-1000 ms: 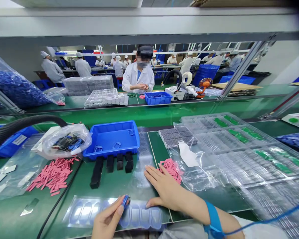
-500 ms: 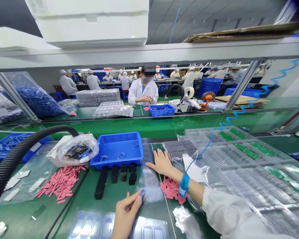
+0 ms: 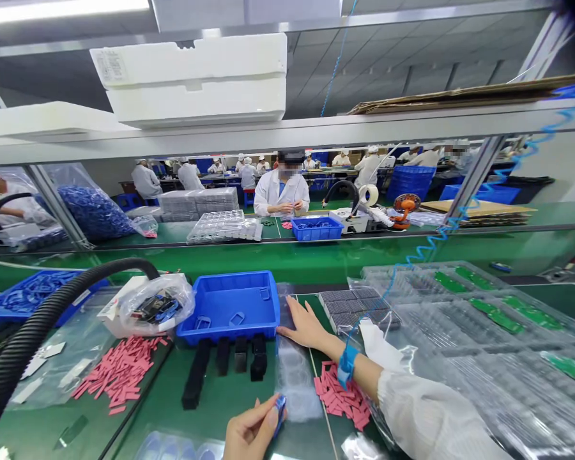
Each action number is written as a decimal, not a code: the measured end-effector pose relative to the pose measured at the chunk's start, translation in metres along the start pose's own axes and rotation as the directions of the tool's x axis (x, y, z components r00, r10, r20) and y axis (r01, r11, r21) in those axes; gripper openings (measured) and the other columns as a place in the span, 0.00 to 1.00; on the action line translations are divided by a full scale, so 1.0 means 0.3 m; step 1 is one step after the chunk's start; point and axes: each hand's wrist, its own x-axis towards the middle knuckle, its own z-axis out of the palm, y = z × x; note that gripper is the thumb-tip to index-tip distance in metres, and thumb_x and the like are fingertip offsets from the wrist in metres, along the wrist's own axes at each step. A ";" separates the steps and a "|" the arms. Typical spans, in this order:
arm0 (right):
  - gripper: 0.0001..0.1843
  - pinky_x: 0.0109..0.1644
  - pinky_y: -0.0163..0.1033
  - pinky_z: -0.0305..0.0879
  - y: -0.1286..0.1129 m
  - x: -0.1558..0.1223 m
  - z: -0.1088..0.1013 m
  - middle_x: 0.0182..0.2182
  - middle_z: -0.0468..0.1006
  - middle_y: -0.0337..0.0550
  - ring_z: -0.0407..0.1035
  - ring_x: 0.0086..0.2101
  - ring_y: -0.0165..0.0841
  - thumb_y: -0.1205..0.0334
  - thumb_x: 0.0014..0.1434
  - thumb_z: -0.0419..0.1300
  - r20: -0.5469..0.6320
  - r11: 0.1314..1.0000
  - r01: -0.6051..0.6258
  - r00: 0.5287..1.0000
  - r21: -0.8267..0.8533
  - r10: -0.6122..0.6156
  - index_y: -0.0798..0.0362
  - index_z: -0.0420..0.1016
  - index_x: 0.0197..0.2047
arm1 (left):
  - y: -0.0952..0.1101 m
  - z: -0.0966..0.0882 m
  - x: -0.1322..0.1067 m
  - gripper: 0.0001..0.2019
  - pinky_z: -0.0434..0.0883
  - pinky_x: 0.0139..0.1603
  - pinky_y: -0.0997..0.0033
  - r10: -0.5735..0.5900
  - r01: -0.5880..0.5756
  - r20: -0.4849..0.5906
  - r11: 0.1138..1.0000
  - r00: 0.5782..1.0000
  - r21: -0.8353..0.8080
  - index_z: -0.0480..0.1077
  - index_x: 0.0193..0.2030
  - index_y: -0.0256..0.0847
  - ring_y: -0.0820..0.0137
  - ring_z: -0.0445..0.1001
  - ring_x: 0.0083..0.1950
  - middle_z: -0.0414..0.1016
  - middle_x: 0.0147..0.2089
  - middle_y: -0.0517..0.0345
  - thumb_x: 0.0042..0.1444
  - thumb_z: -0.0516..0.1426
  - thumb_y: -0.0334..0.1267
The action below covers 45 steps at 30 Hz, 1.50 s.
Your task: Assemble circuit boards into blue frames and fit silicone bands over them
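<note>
Left hand (image 3: 252,434): we pinch small blue part (image 3: 280,414) between closed fingers (image 3: 268,418).
Right hand (image 3: 306,326): our open fingers (image 3: 294,313) lie flat on clear tray (image 3: 294,390), seemingly steadying it on counter (image 3: 138,415) beside blue bin (image 3: 230,335).

Left hand (image 3: 252,429) pinching; right hand (image 3: 306,324) lying flat.

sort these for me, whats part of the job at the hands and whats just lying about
Part of the job:
left hand pinching a small blue part
right hand resting on a clear plastic tray

Just lying about:
blue plastic bin
pink strips
black foam blocks
black corrugated hose
</note>
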 end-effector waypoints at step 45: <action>0.41 0.64 0.67 0.36 -0.108 -0.339 -0.101 0.66 0.46 0.62 0.40 0.65 0.50 0.46 0.55 0.59 0.230 0.944 0.329 0.916 0.034 -0.327 0.58 0.52 0.65 | 0.103 -0.090 -0.130 0.17 0.58 0.63 0.47 -0.282 0.247 -0.053 0.904 0.958 -0.350 0.81 0.37 0.41 0.53 0.78 0.48 0.82 0.43 0.45 0.40 0.67 0.48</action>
